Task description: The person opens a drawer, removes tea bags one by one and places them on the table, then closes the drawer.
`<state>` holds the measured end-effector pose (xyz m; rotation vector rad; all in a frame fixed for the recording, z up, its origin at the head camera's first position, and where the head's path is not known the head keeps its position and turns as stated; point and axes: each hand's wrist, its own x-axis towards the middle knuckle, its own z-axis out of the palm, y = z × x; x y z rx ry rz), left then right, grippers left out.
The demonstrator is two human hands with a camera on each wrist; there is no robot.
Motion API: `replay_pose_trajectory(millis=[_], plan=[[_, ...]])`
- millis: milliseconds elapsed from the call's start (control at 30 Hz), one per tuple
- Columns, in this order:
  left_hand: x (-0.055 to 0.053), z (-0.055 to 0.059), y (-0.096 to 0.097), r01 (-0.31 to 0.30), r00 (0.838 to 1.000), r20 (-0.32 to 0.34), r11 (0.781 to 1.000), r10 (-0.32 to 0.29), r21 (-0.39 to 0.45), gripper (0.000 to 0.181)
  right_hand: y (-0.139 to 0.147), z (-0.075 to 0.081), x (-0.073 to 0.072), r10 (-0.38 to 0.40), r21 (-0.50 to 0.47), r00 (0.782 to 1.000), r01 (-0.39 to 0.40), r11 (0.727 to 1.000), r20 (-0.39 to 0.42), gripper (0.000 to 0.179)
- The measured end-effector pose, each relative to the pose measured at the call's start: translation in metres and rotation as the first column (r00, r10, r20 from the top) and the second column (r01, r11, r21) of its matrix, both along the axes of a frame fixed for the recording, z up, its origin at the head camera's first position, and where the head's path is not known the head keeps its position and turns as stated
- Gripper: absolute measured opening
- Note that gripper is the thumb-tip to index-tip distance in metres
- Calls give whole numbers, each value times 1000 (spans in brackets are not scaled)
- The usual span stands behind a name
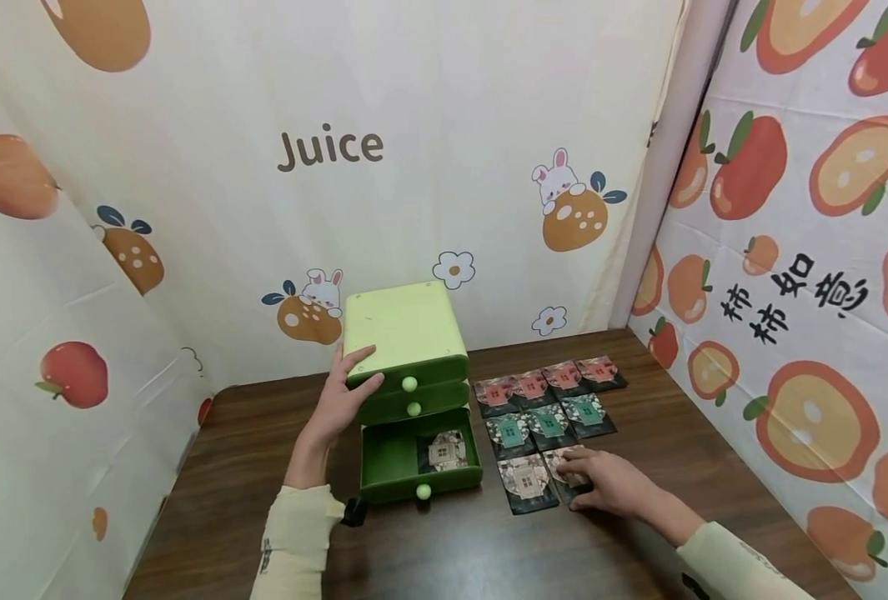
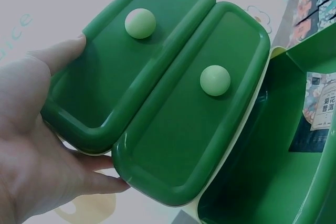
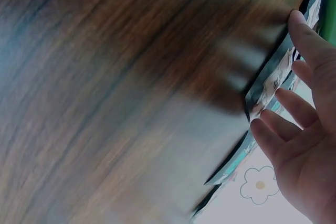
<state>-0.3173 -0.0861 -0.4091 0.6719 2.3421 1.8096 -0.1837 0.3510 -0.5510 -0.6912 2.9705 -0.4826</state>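
My left hand [image 1: 342,392] lies against the left side of a green drawer box [image 1: 402,325], one fingertip on its lid and the thumb at the top drawer's front. In the left wrist view the fingers [image 2: 107,182] stretch along the box's side. The bottom drawer [image 1: 387,454] is pulled out and holds a beige-labelled tea sachet [image 1: 447,451]. My right hand [image 1: 616,482] is over another beige-labelled tea sachet [image 1: 564,460], its fingers spread across it. The right wrist view shows this sachet [image 3: 273,82] low on the table, between the thumb and the other fingertips.
Left of the right hand lies one more beige-labelled sachet [image 1: 526,482]. Behind are a row of green-labelled sachets [image 1: 551,425] and a row of red-labelled sachets [image 1: 564,378]. Everything stands on a dark wooden table [image 1: 444,550], with fruit-printed curtains [image 1: 444,167] around its back and sides.
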Motion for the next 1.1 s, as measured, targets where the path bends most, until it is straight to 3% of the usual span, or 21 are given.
replay_pose_trajectory(millis=[300, 633, 833, 1100], plan=[[-1, 1, 1, -8, 1000, -1, 1000, 8, 6, 54, -4, 2, -2, -25, -2, 999, 25, 1000, -38, 47], [0, 1, 1, -12, 1000, 18, 1000, 12, 16, 52, -13, 14, -2, -50, 13, 975, 54, 998, -216, 35], [-1, -4, 1, -1, 1000, 9, 1000, 1, 13, 53, -20, 21, -6, -74, 22, 978, 79, 997, -193, 31], [-4, -5, 0, -4, 1000, 13, 1000, 4, 23, 53, -36, 25, -9, -82, -43, 976, 74, 996, -201, 16]])
